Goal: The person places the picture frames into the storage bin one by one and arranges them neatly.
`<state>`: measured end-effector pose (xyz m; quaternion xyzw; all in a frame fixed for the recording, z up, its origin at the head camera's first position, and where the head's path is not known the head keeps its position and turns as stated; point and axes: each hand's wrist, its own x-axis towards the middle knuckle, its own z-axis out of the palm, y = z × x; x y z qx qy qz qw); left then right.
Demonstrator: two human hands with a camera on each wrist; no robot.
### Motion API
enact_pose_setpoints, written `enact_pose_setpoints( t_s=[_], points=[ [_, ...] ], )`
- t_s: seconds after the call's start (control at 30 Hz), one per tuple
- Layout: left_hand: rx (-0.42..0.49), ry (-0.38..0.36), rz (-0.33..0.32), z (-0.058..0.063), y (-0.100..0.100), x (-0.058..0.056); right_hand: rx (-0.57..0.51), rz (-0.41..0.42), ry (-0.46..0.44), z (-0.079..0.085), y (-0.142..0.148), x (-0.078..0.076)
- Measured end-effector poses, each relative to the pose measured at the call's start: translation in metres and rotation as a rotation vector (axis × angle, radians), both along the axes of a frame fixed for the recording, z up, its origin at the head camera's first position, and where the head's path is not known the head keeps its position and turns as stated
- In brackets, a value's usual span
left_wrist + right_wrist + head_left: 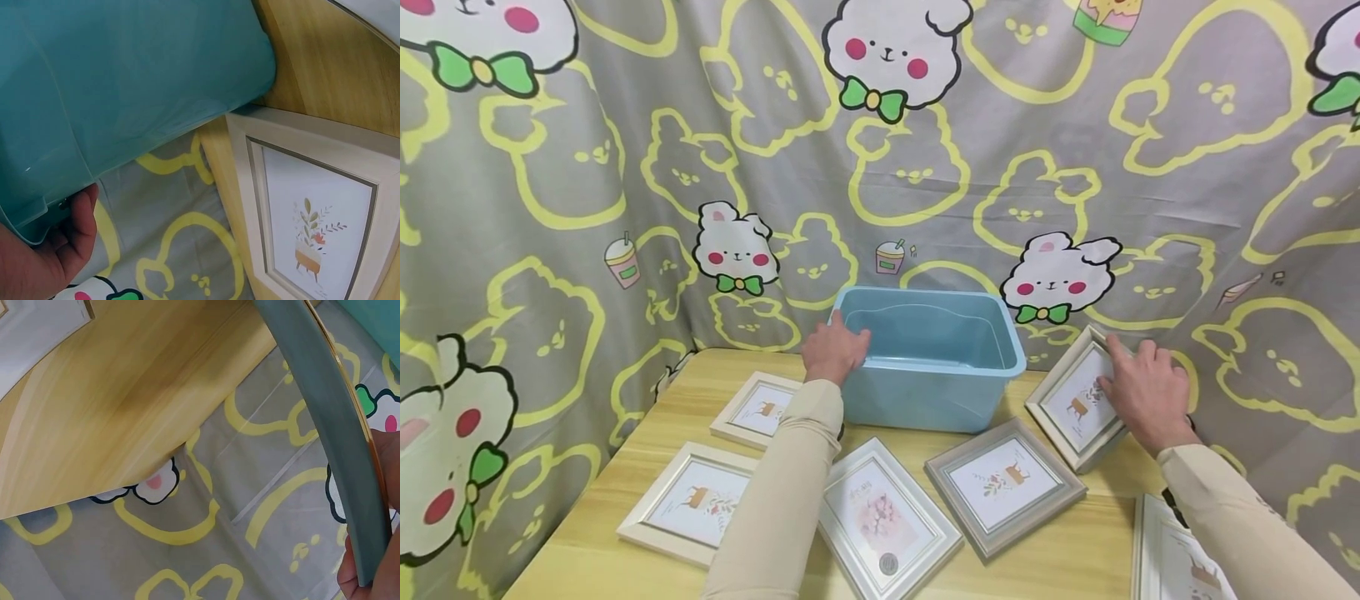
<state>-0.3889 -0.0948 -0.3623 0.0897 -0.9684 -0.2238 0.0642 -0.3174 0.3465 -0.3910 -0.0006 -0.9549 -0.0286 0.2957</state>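
A light blue plastic bin (925, 396) stands at the back of the wooden table. My left hand (835, 348) grips its left rim; in the left wrist view the fingers (81, 225) curl under the lip. To the bin's right, a cream picture frame (1047, 410) with a plant print leans tilted up off the tabletop. My right hand (1150, 392) holds it by its upper right side. Seen edge-on in the right wrist view, that picture frame (331, 437) has fingertips wrapped round its edge. The bin's visible inside holds nothing.
On the table (1060, 550) lie a grey-brown picture frame (936, 471), a silver one (844, 533), two cream ones (636, 532) (722, 429) at left, and another (1142, 542) at the right front. A patterned curtain (925, 208) hangs close behind the bin.
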Motion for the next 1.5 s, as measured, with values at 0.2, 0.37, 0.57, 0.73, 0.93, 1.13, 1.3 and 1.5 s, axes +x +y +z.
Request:
enact_pose_setpoints(
  t_s=[0.2, 0.37, 0.57, 0.73, 0.93, 1.13, 1.3, 1.5],
  points=[
    [-0.001, -0.003, -0.005, 0.0, -0.001, 0.0, 0.026, 0.004, 0.018, 0.003, -0.004, 0.001],
    [-0.003, -0.009, -0.005, 0.001, -0.002, 0.001, 0.045, 0.009, 0.035, 0.003, -0.009, 0.002],
    [-0.004, -0.011, -0.002, 0.0, -0.001, 0.001, 0.063, 0.011, 0.075, 0.004, -0.017, 0.004],
    [-0.005, -0.012, 0.001, 0.0, -0.001, 0.001, 0.061, 0.01, 0.041, 0.006, -0.023, 0.006],
    [-0.007, -0.009, -0.005, 0.001, -0.001, 0.001, 0.057, 0.023, 0.017, 0.011, -0.026, 0.009],
    [-0.009, -0.01, -0.004, 0.003, 0.0, 0.001, -0.084, 0.03, -0.145, 0.023, -0.028, 0.01],
    [-0.006, -0.006, -0.002, 0.002, 0.001, 0.0, -0.203, 0.019, -0.326, 0.041, -0.024, 0.008],
    [-0.007, -0.001, 0.006, 0.001, 0.0, -0.001, -0.237, 0.041, -0.425, 0.052, -0.016, -0.001]
  ],
)
